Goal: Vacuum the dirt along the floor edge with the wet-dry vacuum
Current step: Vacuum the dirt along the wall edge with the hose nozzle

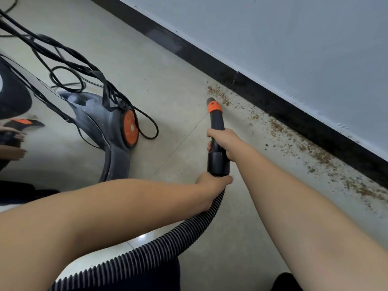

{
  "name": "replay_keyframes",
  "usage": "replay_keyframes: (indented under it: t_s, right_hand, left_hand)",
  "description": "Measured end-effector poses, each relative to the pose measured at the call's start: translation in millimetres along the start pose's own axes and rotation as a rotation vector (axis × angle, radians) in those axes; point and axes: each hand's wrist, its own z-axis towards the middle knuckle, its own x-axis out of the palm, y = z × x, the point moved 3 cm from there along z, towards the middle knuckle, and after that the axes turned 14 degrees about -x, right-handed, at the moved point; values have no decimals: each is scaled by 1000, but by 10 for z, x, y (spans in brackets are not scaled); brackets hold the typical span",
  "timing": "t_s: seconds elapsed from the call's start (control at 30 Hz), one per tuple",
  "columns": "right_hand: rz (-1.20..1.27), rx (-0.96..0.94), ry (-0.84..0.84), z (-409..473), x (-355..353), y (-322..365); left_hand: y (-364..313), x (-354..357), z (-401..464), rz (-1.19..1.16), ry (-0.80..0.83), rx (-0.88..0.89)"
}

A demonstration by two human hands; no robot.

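A black vacuum nozzle tube [216, 122] with an orange collar [214, 107] points at the far end of a strip of brown dirt [298, 143] lying along the black baseboard [273, 101]. My right hand [225, 141] grips the tube at its middle. My left hand [212, 185] grips the spot where the black ribbed hose [168, 242] joins the tube. The nozzle tip [210, 100] sits just left of the nearest dirt patch [218, 93], close to the floor. The hose curves back toward the bottom left.
The wet-dry vacuum's shiny steel drum [52, 133] stands at the left on a dark base with an orange wheel [130, 127]. Black power cord [79, 70] loops over it and onto the floor. A grey wall [294, 38] rises above the baseboard. The floor is beige tile.
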Motion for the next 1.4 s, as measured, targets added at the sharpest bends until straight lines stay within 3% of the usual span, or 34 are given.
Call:
replay_keyframes:
  t_s: [0.23,0.6,1.1,1.4]
  right_hand:
    - [24,-51,-18,211,240,177]
    - [96,4,-222,-194,-496,-290]
    - [17,-44,-15,336,5,177]
    - [19,-61,-28,520,109,317]
  left_hand:
    - [-227,-271,79,-35,-88,41]
    - [71,255,-97,203,73,45]
    - [-331,-73,116,-45,-23,45]
    - [-525,-219,190,-65,-41,65]
